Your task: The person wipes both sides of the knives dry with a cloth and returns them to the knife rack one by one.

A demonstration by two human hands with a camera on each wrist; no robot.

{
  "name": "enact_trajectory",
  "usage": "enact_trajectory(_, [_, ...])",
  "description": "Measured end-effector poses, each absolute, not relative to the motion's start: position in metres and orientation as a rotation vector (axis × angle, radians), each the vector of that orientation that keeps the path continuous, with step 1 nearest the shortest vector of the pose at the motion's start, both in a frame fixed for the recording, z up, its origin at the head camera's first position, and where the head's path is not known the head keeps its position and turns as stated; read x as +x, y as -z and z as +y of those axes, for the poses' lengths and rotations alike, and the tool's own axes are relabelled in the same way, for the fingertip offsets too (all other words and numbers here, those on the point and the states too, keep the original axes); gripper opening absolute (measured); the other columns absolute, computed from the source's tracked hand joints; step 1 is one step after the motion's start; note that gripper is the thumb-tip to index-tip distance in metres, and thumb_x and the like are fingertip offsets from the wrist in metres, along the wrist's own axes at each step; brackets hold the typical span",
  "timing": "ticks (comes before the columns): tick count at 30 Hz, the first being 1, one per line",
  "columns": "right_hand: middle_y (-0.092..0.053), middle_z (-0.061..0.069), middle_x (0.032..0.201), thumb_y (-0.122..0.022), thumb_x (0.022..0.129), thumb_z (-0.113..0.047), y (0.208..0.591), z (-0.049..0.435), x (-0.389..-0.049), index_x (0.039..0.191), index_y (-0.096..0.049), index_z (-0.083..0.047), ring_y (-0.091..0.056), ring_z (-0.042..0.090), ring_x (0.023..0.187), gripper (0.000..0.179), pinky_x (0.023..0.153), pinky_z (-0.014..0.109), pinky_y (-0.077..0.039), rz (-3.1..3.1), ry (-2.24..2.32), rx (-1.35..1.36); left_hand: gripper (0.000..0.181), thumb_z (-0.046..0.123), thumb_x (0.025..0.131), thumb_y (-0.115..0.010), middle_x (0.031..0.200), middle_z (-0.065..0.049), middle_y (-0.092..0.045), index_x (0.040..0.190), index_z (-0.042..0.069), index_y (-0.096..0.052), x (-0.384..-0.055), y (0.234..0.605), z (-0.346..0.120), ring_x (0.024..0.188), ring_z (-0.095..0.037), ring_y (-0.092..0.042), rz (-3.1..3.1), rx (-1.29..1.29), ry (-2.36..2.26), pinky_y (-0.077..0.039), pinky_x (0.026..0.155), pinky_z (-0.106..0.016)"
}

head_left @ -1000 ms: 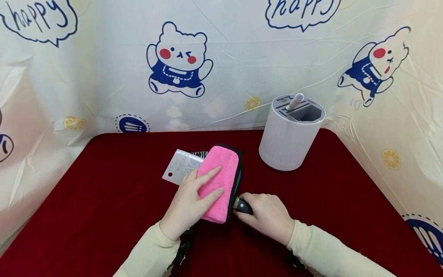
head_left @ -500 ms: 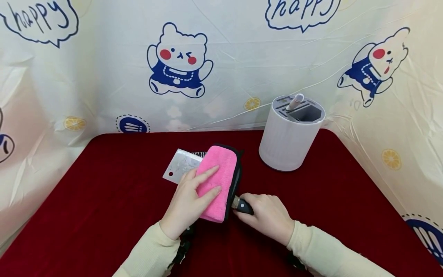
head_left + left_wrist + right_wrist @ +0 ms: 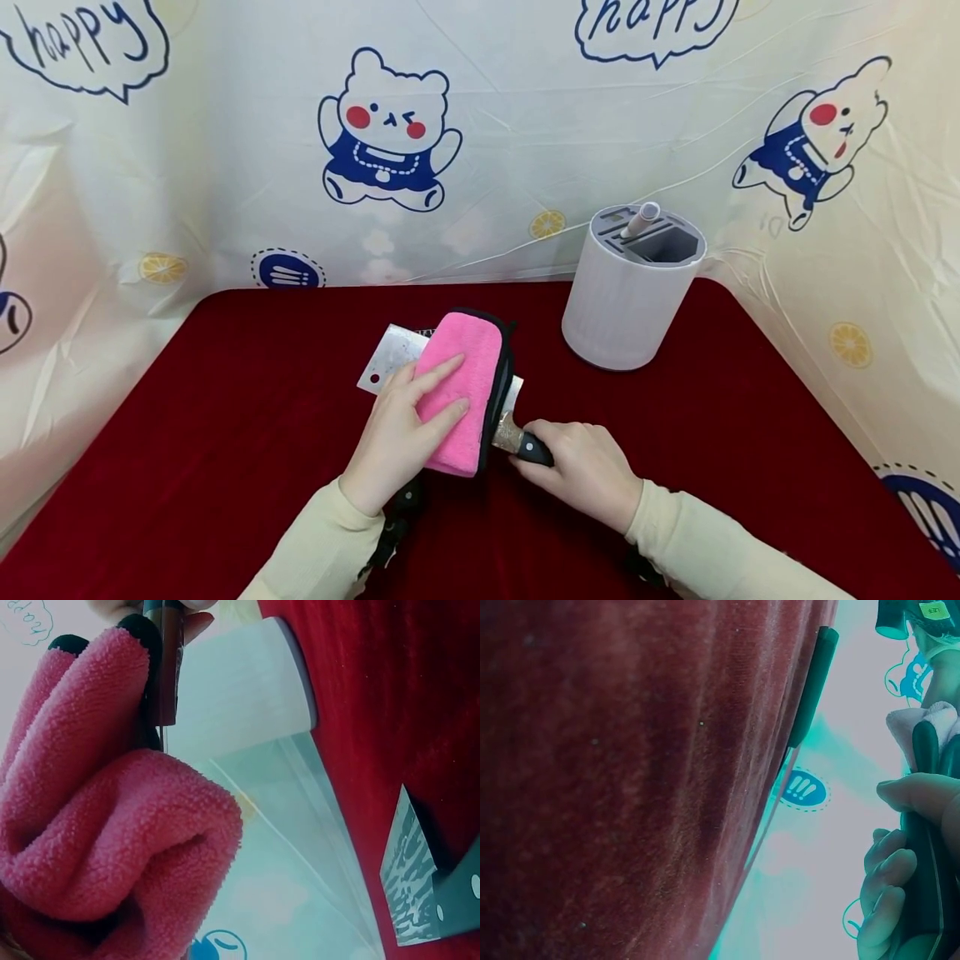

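My right hand (image 3: 581, 467) grips the black handle (image 3: 535, 450) of a cleaver (image 3: 390, 357), its broad silver blade pointing left with a hole near the far corner. A pink cloth (image 3: 459, 392) with black edging is folded over the middle of the blade. My left hand (image 3: 397, 433) holds this cloth against the blade, two digits spread on its front; the other fingers are hidden. In the right wrist view, fingers wrap the cleaver's handle (image 3: 922, 892). A second knife with a patterned blade (image 3: 411, 877) and black handle (image 3: 408, 496) lies on the table, partly hidden below my left hand.
A white knife block (image 3: 630, 308) stands at the back right, with one light handle (image 3: 641, 220) rising from its slots. Dark red cloth (image 3: 225, 433) covers the table. Behind hangs a printed curtain (image 3: 510, 150) with cartoon bears.
My left hand and the cloth have slid left along the blade. More metal now shows near the handle, and less at the far end. My right hand has hardly moved.
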State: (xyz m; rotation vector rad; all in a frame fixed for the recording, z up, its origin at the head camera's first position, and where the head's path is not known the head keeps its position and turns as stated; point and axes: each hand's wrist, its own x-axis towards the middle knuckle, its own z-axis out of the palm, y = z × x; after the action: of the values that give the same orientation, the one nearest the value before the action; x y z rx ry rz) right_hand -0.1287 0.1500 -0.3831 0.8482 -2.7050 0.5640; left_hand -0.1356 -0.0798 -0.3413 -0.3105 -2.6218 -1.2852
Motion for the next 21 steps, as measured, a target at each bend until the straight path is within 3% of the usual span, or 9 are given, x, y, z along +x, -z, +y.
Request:
enact_trajectory(7, [-0.056, -0.014, 0.061, -0.075, 0.083, -0.027, 0.3842, 0.1515, -0.1286, 0.083, -0.063, -0.019, -0.04, -0.005, 0.051, 0.014, 0.045, 0.014, -0.034, -2.719, -0.582, 0.85, 0.049, 0.02, 0.085, -0.077, 0.124, -0.015, -0.059, 0.133, 0.019, -0.065, -0.1366, 0.3421, -0.084, 0.112, -0.027, -0.05, -2.602, -0.316, 1.27, -0.046, 0.084, -0.039])
enact_trajectory(13, [-0.053, -0.015, 0.06, -0.075, 0.083, -0.027, 0.3854, 0.1533, -0.1287, 0.081, -0.062, -0.02, -0.038, -0.004, 0.051, 0.015, 0.045, 0.014, -0.033, -2.723, -0.576, 0.846, 0.049, 0.019, 0.085, -0.077, 0.124, -0.015, -0.059, 0.132, 0.019, -0.065, -0.1375, 0.3431, -0.0859, 0.112, -0.027, -0.052, -2.591, -0.309, 1.26, -0.046, 0.084, -0.039])
enact_trajectory(21, [-0.055, -0.014, 0.061, -0.075, 0.081, -0.028, 0.3862, 0.1551, -0.1296, 0.082, -0.063, -0.019, -0.039, -0.004, 0.051, 0.015, 0.046, 0.015, -0.034, -2.724, -0.56, 0.828, 0.05, 0.017, 0.084, -0.078, 0.122, -0.013, -0.06, 0.132, 0.019, -0.065, -0.1378, 0.3448, -0.0889, 0.099, -0.022, -0.057, -2.527, -0.292, 1.276, -0.046, 0.077, -0.036])
